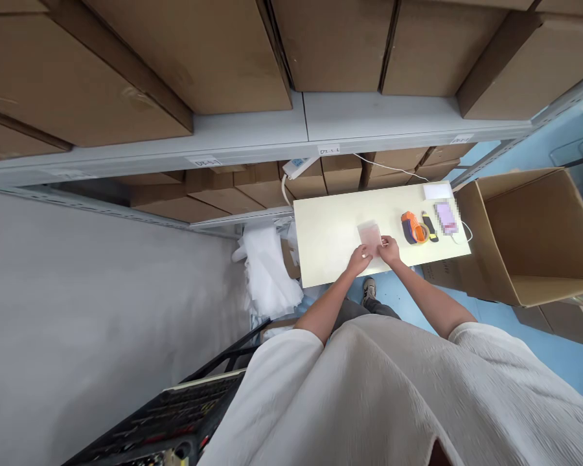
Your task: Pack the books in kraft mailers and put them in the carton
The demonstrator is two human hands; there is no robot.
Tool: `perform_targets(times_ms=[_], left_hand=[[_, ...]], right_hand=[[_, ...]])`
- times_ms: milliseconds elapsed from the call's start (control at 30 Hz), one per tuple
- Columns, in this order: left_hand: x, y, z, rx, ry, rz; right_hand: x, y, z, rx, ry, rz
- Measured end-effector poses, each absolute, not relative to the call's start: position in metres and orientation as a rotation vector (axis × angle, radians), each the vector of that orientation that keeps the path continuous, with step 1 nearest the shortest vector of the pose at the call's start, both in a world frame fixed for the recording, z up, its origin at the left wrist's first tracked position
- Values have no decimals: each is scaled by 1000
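A small flat pinkish packet with a clear, bag-like top edge (370, 234) is held over the pale table (325, 226). My left hand (359, 259) pinches its lower left side. On the right side, the fingers of my right hand (388, 250) are closed on its edge. What is inside the packet is too small to make out. To the right of my right hand lies an orange and dark tape dispenser (411, 228) with a roll of tape. Beside it rests a black and yellow utility knife (429, 226).
A blurred purple phone-like item (446, 218) and a white box (437, 191) lie at the table's right end. A large open carton (539, 239) stands beyond. White wrapping sheets (272, 272) hang at the left. Shelves of cartons (340, 45) rise ahead, with a power strip (301, 166) below.
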State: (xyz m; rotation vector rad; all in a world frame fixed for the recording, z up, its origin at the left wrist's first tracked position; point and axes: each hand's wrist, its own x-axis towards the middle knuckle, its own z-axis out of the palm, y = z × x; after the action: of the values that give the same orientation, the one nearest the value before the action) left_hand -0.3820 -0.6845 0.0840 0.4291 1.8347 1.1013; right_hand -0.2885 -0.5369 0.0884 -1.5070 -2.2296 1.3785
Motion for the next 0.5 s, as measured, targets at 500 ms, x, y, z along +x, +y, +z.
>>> perform_targets(times_ms=[500], left_hand=[[-412, -762, 77, 397, 2260, 1031]], right_hand=[[-289, -578, 83, -1083, -2642, 1358]])
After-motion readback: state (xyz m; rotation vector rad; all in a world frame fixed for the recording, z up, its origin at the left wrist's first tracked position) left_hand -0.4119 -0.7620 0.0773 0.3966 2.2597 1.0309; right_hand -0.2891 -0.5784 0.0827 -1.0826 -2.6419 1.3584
